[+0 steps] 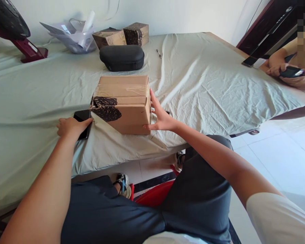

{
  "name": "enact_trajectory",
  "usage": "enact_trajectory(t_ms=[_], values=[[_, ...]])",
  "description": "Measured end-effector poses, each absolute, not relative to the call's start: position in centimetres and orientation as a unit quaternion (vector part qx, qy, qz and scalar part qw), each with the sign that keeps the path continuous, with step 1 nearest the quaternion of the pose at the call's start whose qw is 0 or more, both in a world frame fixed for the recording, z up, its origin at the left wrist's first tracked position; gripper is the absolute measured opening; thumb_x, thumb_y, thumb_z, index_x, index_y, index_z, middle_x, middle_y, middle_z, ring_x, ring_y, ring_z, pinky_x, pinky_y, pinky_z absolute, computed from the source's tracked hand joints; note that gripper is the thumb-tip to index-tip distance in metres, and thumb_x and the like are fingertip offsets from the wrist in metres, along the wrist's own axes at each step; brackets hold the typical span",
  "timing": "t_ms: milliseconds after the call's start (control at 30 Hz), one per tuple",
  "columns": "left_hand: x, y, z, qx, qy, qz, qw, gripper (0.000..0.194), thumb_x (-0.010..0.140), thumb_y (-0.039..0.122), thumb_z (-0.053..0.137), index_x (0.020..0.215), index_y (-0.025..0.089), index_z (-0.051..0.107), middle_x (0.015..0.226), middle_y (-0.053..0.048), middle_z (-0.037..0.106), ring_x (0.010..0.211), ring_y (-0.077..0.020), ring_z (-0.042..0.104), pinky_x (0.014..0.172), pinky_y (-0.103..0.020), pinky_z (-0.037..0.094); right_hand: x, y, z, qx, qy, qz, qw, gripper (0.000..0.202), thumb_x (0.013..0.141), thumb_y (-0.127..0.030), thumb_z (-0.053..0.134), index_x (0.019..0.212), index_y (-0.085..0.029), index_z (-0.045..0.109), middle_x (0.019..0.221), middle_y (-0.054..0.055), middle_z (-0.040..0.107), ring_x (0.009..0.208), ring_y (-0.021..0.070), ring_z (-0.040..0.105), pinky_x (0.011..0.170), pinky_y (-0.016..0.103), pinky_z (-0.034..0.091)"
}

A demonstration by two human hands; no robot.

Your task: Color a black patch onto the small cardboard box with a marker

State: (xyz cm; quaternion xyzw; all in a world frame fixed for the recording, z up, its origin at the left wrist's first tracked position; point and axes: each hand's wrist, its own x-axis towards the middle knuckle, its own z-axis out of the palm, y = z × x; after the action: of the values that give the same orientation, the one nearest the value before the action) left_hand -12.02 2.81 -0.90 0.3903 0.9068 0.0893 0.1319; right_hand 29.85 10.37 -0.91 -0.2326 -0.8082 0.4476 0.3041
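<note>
Cardboard box [127, 117], centre of frame: my right hand [161, 117] lies spread, unclenched, against its right end, presumably steadying it, while my left hand [72, 126] straddles the smartphone [84, 134], left of centre, whether gripping I cannot tell.

Person is wearing dark slate trousers [152, 222], loose. White shirt [173, 238] is showing at trousers' waist; short white sleeve [277, 217] is sitting right of trousers. Sneakers [123, 185] are poking out beyond trousers: black, off-white, blue accent visible.
</note>
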Motion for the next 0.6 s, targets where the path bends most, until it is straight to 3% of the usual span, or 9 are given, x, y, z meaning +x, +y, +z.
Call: enact_trajectory(t_ms=[100, 333, 433, 533, 600], values=[[-11.89, 2.76, -0.88, 0.366, 0.923, 0.060, 0.106, 0.108, 0.078, 0.085, 0.083, 0.139, -0.003, 0.067, 0.160, -0.044, 0.052, 0.153, -0.0652, 0.053, 0.112, -0.078, 0.056, 29.81, 10.56, -1.10, -0.224, -0.813, 0.442, 0.307, 0.174, 0.073, -0.083, 0.097, 0.190, -0.029, -0.019, 0.197, 0.015, -0.018, 0.181, 0.0544, 0.008, 0.141, 0.080, 0.032], [-12.06, 2.77, -1.01, 0.372, 0.917, 0.091, 0.110, 0.094, 0.080, 0.074, 0.089, 0.132, -0.002, 0.069, 0.161, -0.045, 0.051, 0.153, -0.0675, 0.051, 0.113, -0.083, 0.053, 29.77, 10.58, -1.20, -0.219, -0.814, 0.439, 0.312, 0.172, 0.075, -0.083, 0.097, 0.190, -0.030, -0.019, 0.198, 0.014, -0.017, 0.181, 0.0536, 0.007, 0.142, 0.077, 0.033], [-12.40, 2.90, -1.08, 0.370, 0.916, 0.108, 0.115, 0.082, 0.075, 0.069, 0.095, 0.117, 0.003, 0.070, 0.157, -0.043, 0.055, 0.153, -0.0682, 0.051, 0.115, -0.085, 0.050, 29.73, 10.53, -1.09, -0.217, -0.809, 0.448, 0.314, 0.172, 0.073, -0.082, 0.098, 0.190, -0.032, -0.018, 0.198, 0.013, -0.016, 0.181, 0.0541, 0.008, 0.142, 0.079, 0.033], [-12.51, 2.89, -0.86, 0.359, 0.914, 0.133, 0.133, 0.067, 0.066, 0.062, 0.103, 0.088, 0.017, 0.058, 0.135, -0.033, 0.065, 0.153, -0.0674, 0.048, 0.119, -0.088, 0.044, 29.69, 10.54, -1.03, -0.218, -0.804, 0.456, 0.312, 0.174, 0.071, -0.082, 0.099, 0.190, -0.034, -0.019, 0.198, 0.012, -0.016, 0.180, 0.0547, 0.009, 0.141, 0.081, 0.032], [-12.37, 2.74, -0.52, 0.344, 0.913, 0.171, 0.135, 0.071, 0.061, 0.050, 0.106, 0.078, 0.025, 0.042, 0.117, -0.023, 0.066, 0.153, -0.0652, 0.048, 0.120, -0.090, 0.040, 29.70, 10.55, -1.04, -0.216, -0.802, 0.461, 0.312, 0.175, 0.071, -0.081, 0.100, 0.190, -0.034, -0.020, 0.198, 0.012, -0.016, 0.180, 0.0545, 0.011, 0.141, 0.081, 0.032]])
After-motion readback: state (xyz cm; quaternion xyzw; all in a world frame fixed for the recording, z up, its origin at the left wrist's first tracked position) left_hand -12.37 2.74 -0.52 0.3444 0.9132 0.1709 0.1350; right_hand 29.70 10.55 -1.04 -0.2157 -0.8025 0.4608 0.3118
